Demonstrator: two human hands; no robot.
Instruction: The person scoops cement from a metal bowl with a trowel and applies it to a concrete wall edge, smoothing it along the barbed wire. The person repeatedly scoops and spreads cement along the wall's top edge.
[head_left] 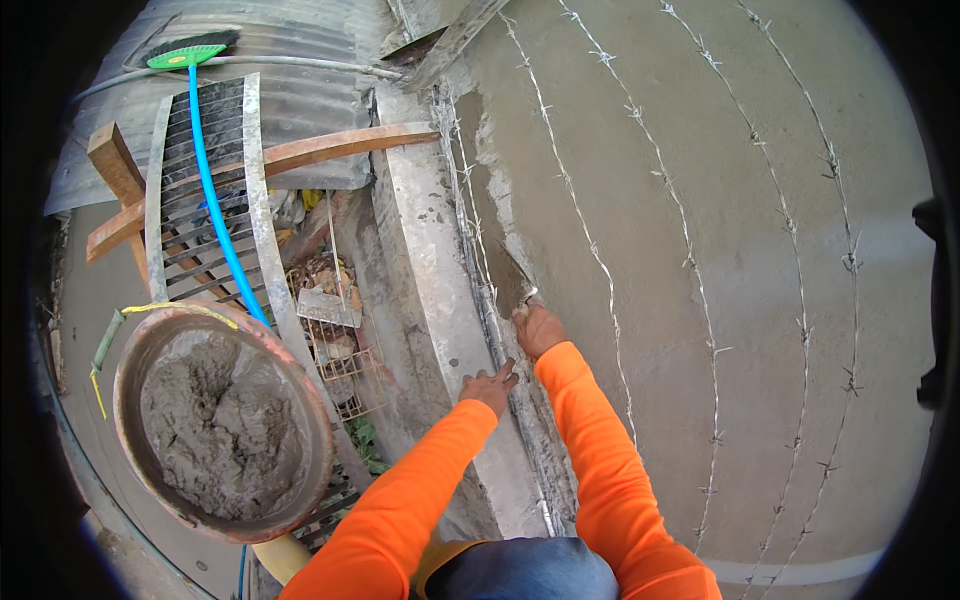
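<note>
My right hand [538, 328] grips a small tool [530, 294], apparently a trowel, against a narrow strip of rough mortar [500, 200] along the edge of a smooth grey plastered surface [740, 300]. My left hand [485, 392] rests lower and to the left, fingers spread on the edge of a concrete ledge [425, 250], beside a pale pipe-like line and barbed wire. A round basin [130, 440] of wet grey mortar [215, 420] sits at left. Several barbed wire strands [597, 250] run lengthwise over the plastered surface at right.
A metal grate ladder-like frame [254, 180] carries a blue-handled broom with green head [185, 57]. Wooden beams [350, 140], corrugated sheeting [300, 40], a wire basket with debris [345, 375] and a yellow cord lie at left.
</note>
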